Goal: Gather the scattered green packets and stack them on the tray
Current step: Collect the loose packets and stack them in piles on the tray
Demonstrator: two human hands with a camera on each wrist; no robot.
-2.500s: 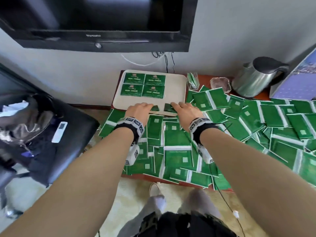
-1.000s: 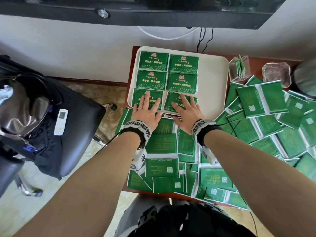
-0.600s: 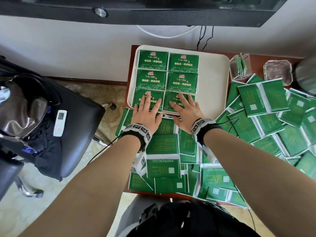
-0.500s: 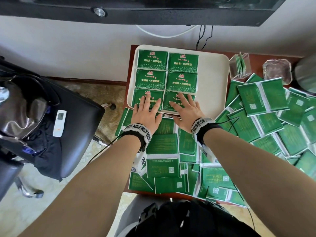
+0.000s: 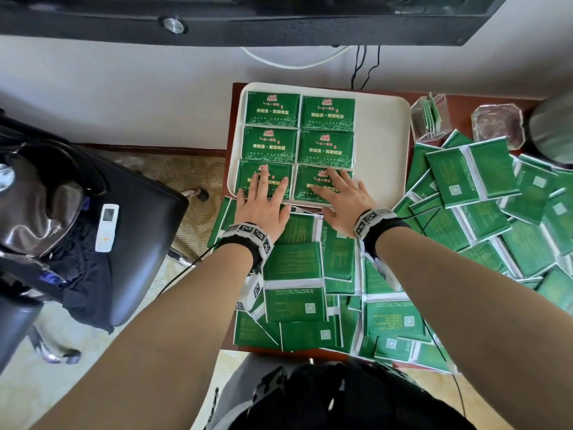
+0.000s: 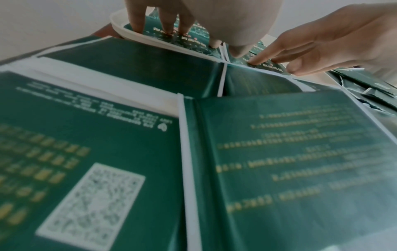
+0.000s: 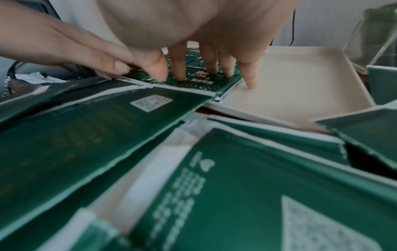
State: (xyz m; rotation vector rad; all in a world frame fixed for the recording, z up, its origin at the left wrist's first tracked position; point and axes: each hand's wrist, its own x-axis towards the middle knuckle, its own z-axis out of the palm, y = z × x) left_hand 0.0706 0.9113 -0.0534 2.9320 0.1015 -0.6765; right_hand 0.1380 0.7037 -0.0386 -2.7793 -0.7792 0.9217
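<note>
A cream tray (image 5: 381, 144) holds green packets in two columns and three rows on its left half. My left hand (image 5: 266, 187) lies flat with straight fingers on the front-left packet (image 5: 248, 176). My right hand (image 5: 335, 187) presses the front-right packet (image 5: 305, 189) with spread fingers. In the right wrist view its little finger (image 7: 250, 79) touches the bare tray floor (image 7: 300, 84). Many more green packets (image 5: 294, 262) lie scattered and overlapping on the table under my wrists and off to the right. Neither hand grips anything.
A clear acrylic holder (image 5: 431, 119), a glass ashtray (image 5: 497, 125) and a metal kettle (image 5: 555, 131) stand behind the scattered packets on the right. A black chair (image 5: 130, 212) with a bag and a white remote (image 5: 107, 223) is at the left. A TV (image 5: 248, 17) hangs above.
Two packets that sat at the tray's front edge now lie inside it as a third row. Over the last second both hands stay flat on them, barely shifting.
</note>
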